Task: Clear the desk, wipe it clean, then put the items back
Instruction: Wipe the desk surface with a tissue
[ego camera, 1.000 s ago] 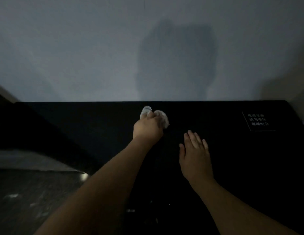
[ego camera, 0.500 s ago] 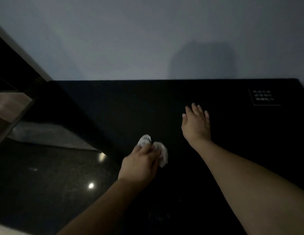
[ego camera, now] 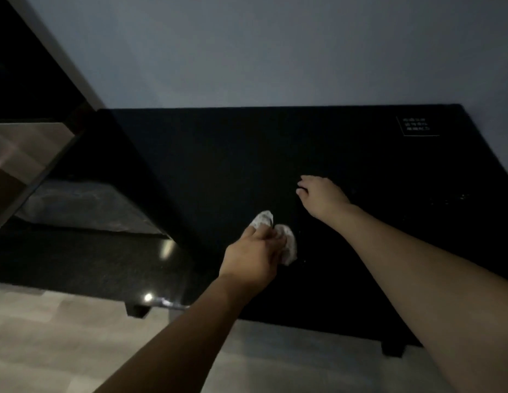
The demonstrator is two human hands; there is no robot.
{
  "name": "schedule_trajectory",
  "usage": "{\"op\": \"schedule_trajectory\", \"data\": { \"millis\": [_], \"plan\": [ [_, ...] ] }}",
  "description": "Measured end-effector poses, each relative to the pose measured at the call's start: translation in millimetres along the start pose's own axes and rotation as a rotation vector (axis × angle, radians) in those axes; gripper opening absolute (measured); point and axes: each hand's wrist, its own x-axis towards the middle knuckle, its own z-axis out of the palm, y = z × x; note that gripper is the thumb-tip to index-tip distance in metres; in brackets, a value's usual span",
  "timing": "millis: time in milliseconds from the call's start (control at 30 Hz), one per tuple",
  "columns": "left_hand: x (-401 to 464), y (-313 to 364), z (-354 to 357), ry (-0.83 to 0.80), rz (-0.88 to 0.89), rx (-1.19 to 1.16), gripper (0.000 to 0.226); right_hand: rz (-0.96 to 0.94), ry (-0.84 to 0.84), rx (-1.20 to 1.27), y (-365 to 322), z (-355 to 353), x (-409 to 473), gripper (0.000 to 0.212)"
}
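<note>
- Since the earlier frame, the right hand [ego camera: 322, 195] has gone from lying flat with straight fingers to a loose curl, fingertips touching the desk [ego camera: 360, 251]; it holds nothing.
- Meanwhile the left hand [ego camera: 254, 258] has stayed on the white wipe [ego camera: 287, 242], at much the same spot on the desk.
- Left-hand fingers grasp the crumpled wipe and press it onto the black surface, near the desk's left edge and toward its near side.
- Both bunched ends of the wipe stick out past the fingers, one on the far side, one on the right.
- Right hand sits just beyond and to the right of the wipe, apart from it.
- At the far right corner of the desk lies a small white-printed label [ego camera: 416, 126]; its text is too small to read.
- Left of the desk runs a lower dark shelf [ego camera: 85, 268] with a bright glint.
- Pale floor [ego camera: 63, 341] shows at the near edge, grey wall [ego camera: 275, 52] behind.
</note>
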Motion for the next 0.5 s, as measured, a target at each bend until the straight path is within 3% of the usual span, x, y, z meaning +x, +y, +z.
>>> {"op": "schedule_trajectory", "data": {
  "millis": [167, 300, 400, 500],
  "plan": [
    [-93, 15, 2, -0.134, 0.126, 0.034, 0.036, 0.011, -0.090, -0.174, -16, 5, -24, 0.053],
    [-100, 10, -31, -0.260, 0.092, -0.030, 0.023, 0.042, -0.130, -0.185, -17, 4, -29, 0.055],
    [-60, -3, -67, -0.124, -0.047, -0.134, 0.022, 0.063, -0.184, -0.218, -20, -2, -23, 0.055],
    [-9, -11, -91, -0.013, -0.151, -0.179, 0.023, 0.097, -0.191, -0.112, -12, -15, -8, 0.035]
  ]
}}
